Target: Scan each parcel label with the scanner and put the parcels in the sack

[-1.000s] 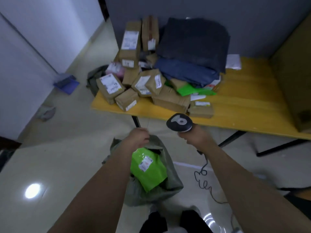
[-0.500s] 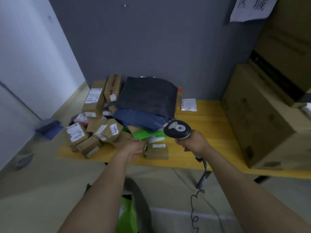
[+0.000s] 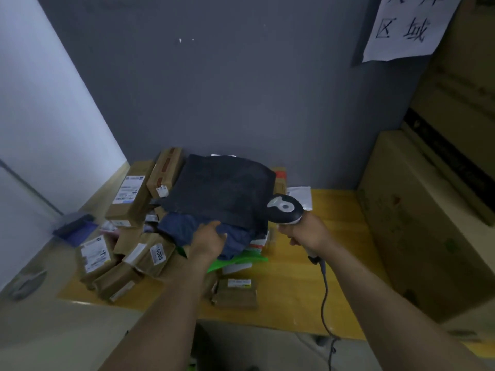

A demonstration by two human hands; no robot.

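A heap of parcels lies on the yellow table (image 3: 308, 298): several brown cardboard boxes (image 3: 128, 196) with white labels, a large black soft parcel (image 3: 222, 191) on top, a blue soft parcel (image 3: 184, 228) under it and a green bag (image 3: 241, 259) lower down. My left hand (image 3: 207, 241) reaches into the heap and grips the front edge of the blue parcel. To the right, my right hand (image 3: 305, 232) holds the corded black and white scanner (image 3: 285, 208) upright above the table. The sack is out of view.
Big cardboard cartons (image 3: 423, 223) stand on the table's right end and block that side. A grey wall rises behind the heap, with a paper sign (image 3: 404, 28) at the top right. A small brown box (image 3: 237, 293) lies alone near the front edge. The scanner cable (image 3: 325, 298) hangs over that edge.
The view has risen from the sack on the floor to the table. My left hand left the sack, reached up to the heap and took hold of the blue parcel. The scanner moved right.
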